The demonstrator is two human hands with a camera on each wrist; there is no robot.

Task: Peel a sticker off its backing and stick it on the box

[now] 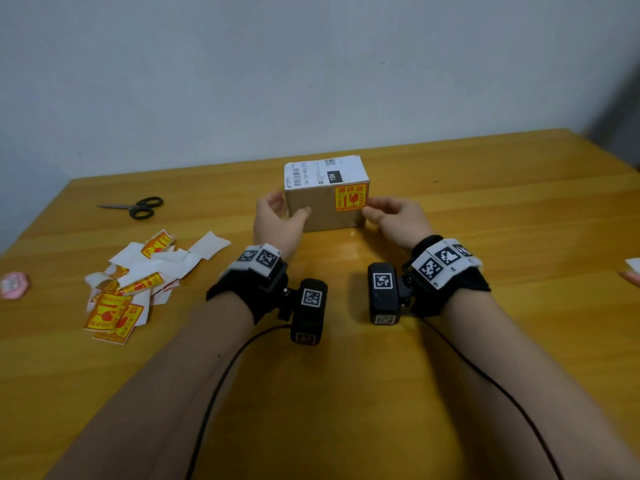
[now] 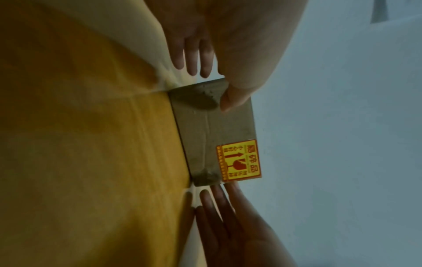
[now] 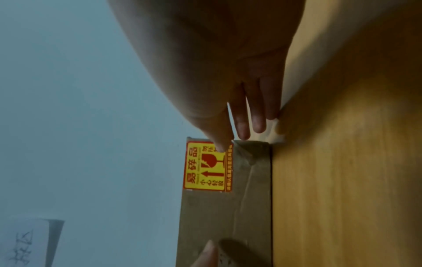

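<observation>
A small cardboard box (image 1: pixel 322 216) with a white shipping label on top stands on the wooden table (image 1: pixel 346 393). A yellow and red sticker (image 1: pixel 350 198) lies flat on the right part of its front face. My left hand (image 1: pixel 282 216) is at the box's left end, thumb (image 2: pixel 230 101) on the front face, fingers (image 2: pixel 196 59) straight along the side. My right hand (image 1: pixel 379 211) is at the right end with straight fingers (image 3: pixel 242 126); its thumb tip overlaps the sticker's (image 3: pixel 205 168) edge in the right wrist view. Neither hand holds anything.
Left of the hands lies a heap of stickers and white backing papers (image 1: pixel 138 282). Black scissors (image 1: pixel 138 206) lie further back on the left. A pink object (image 1: pixel 14 285) sits at the left edge, a white scrap (image 1: pixel 633 265) at the right edge.
</observation>
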